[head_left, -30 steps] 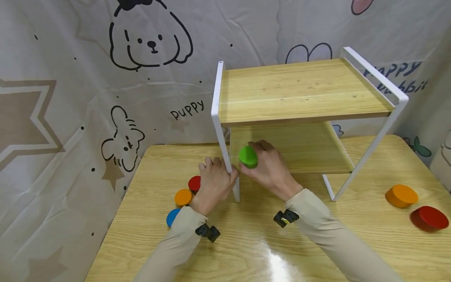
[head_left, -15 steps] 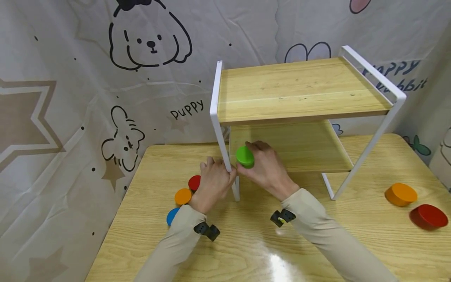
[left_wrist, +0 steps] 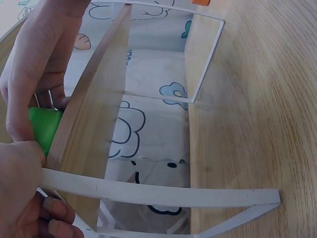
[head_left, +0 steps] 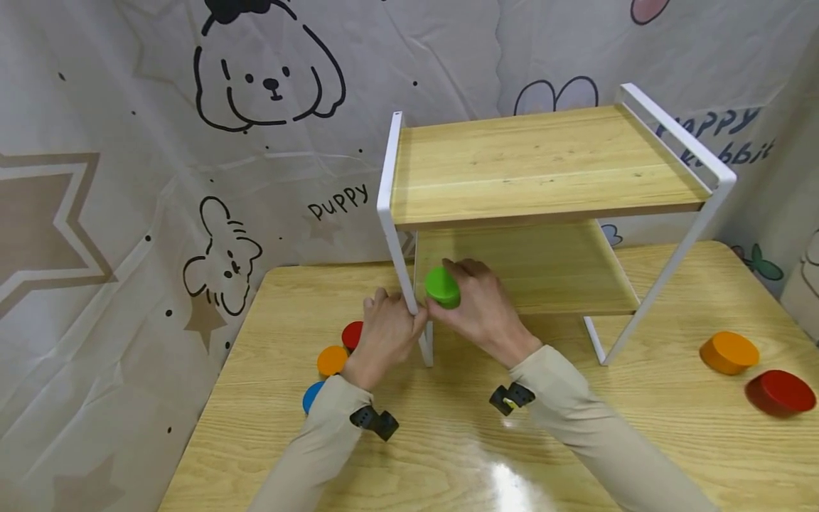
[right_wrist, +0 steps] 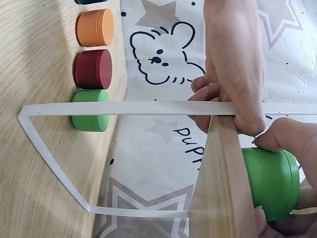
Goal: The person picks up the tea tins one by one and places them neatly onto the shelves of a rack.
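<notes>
Sleeves: both beige (head_left: pixel 598 412), coming in from the near edge over the wood-grain table (head_left: pixel 448 462); black device (head_left: pixel 512 398) at each wrist.
Right-side pair: red block (head_left: pixel 780 395) nearer, orange block (head_left: pixel 729 354) just behind, both on the table, well apart from the hands.
Left row: blue block (head_left: pixel 312 396), orange one (head_left: pixel 332 360), red one (head_left: pixel 352 334) on the table, partly behind the left arm; right wrist view shows another green one (right_wrist: pixel 90 124) beyond the red.
Left hand (head_left: pixel 387 327): fingers curled round the white left post (head_left: pixel 398 267) of the rack, at lower-board height.
Right hand (head_left: pixel 481 306): thumb and fingers partly closed, pinching the green block (head_left: pixel 442 287); just beside the left hand.
Green block: at the lower board's (head_left: pixel 569 277) left front corner, against its upper face.
Upper board (head_left: pixel 544 163): above the hands, between white side frames.
Backdrop (head_left: pixel 288 163): printed cloth behind, dog drawing, "puppy" lettering.
</notes>
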Demonstrator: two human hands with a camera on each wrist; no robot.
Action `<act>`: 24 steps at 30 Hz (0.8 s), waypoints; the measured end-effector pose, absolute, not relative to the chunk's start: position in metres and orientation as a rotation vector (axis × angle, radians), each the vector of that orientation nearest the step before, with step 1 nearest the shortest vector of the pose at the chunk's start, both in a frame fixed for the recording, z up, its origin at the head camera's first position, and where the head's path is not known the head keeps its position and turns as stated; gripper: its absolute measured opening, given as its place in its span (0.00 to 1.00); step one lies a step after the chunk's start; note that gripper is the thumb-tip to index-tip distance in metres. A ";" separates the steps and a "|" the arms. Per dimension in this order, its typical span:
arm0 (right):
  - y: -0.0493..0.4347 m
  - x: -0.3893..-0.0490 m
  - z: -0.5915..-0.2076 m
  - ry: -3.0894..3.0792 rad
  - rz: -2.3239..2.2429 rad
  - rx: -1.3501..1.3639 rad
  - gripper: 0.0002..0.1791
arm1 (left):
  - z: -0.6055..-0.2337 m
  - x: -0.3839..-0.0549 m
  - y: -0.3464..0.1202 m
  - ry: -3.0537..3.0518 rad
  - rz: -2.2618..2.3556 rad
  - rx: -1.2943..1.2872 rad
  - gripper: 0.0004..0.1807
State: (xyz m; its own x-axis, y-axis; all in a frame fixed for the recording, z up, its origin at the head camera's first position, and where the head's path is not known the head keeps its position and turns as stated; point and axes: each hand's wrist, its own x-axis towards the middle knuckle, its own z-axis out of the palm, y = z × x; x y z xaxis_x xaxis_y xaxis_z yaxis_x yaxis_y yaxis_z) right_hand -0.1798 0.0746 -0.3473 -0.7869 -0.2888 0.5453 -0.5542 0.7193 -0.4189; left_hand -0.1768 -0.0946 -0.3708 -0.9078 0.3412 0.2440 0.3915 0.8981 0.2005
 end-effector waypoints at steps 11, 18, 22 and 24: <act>0.076 -0.178 -0.351 -2.494 0.842 0.624 0.34 | -0.372 -0.175 -0.094 -2.859 -0.380 -0.545 0.26; 0.081 -0.175 -0.351 -2.489 0.934 0.633 0.38 | -0.373 -0.176 -0.094 -2.841 -0.396 -0.563 0.25; 0.089 -0.172 -0.350 -2.438 0.970 0.646 0.39 | -0.375 -0.176 -0.094 -2.831 -0.388 -0.565 0.26; 0.094 -0.169 -0.350 -2.416 0.961 0.639 0.39 | -0.375 -0.176 -0.095 -2.823 -0.392 -0.565 0.26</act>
